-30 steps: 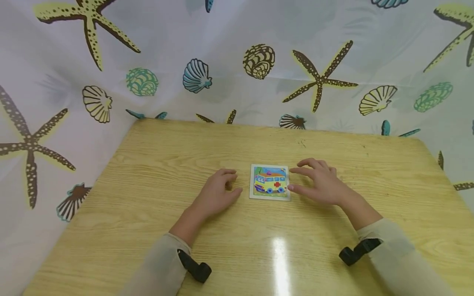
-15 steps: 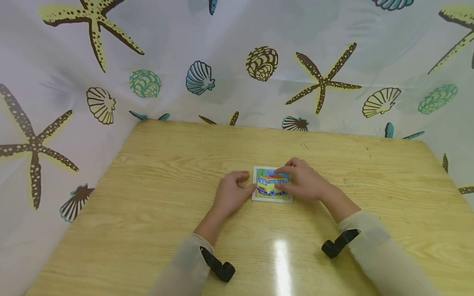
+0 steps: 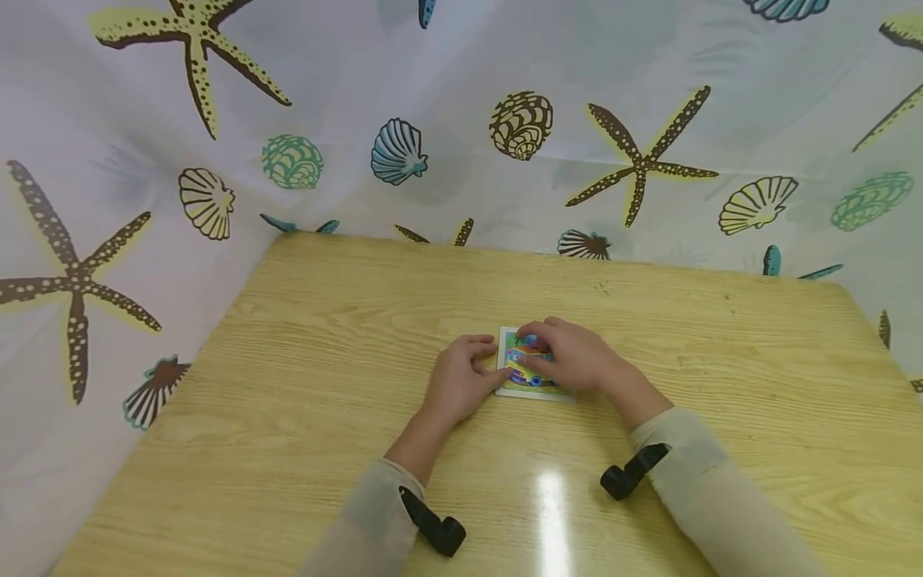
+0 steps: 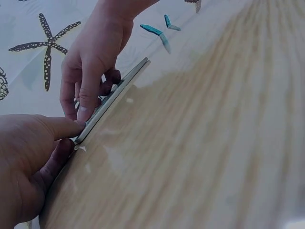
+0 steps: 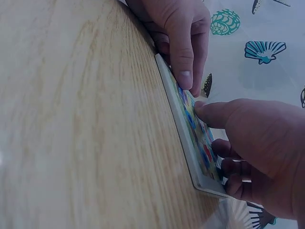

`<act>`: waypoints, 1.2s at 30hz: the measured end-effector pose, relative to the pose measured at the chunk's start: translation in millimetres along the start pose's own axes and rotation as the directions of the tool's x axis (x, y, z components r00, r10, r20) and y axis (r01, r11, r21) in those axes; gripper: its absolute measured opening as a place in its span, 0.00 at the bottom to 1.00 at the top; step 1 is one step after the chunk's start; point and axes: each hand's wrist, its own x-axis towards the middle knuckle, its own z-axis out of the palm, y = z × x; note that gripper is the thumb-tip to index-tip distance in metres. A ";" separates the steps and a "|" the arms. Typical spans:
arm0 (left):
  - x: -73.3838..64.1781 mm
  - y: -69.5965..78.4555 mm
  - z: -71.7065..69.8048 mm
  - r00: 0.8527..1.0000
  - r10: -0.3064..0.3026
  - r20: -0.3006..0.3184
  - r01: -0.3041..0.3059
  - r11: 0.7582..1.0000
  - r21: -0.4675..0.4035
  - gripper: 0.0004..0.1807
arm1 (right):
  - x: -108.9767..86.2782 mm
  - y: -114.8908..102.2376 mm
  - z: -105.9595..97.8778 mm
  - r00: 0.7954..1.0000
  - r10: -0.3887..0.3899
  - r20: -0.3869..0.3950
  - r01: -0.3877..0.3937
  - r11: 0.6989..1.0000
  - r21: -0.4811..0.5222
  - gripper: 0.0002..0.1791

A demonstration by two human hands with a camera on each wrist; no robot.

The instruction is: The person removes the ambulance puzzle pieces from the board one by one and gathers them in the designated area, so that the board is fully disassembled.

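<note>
A small square picture board (image 3: pixel 537 393) with a white rim and a cartoon ambulance printed on it lies flat on the wooden table. My left hand (image 3: pixel 465 381) holds its left side, thumb over the rim and fingers curled by the edge. Over the right half bends my right hand (image 3: pixel 580 357), thumb and forefinger apart with their tips on the picture. In the right wrist view the other fingers of my right hand (image 5: pixel 267 148) come down at the board's (image 5: pixel 178 126) far side. The left wrist view shows the board (image 4: pixel 114 98) edge-on, between my left hand (image 4: pixel 28 157) and right hand (image 4: pixel 93 71).
The wooden table (image 3: pixel 346 320) spreads out all around the board. A white curtain (image 3: pixel 461 72) printed with starfish and shells hangs along its back and sides. Black wrist cameras (image 3: pixel 436 525) sit on both sleeves.
My right hand has moved left, from beside the board to over its picture. My left hand has moved right, from apart to the board's left edge.
</note>
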 end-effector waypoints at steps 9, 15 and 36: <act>0.0 1.5 0.4 1.000 0.016 0.019 -0.016 1.000 0.016 0.23 | 4.4 -7.8 1.2 1.000 0.019 -0.012 -0.020 0.994 -0.108 0.25; -0.3 3.0 0.4 0.999 0.010 0.030 -0.011 1.000 0.029 0.24 | 7.8 -6.0 3.7 1.000 0.019 -0.018 -0.021 0.993 -0.117 0.24; -2.0 1.6 1.0 0.999 0.043 0.019 -0.043 0.999 0.001 0.22 | 17.3 -13.9 0.3 1.000 0.026 0.005 -0.026 0.999 0.039 0.21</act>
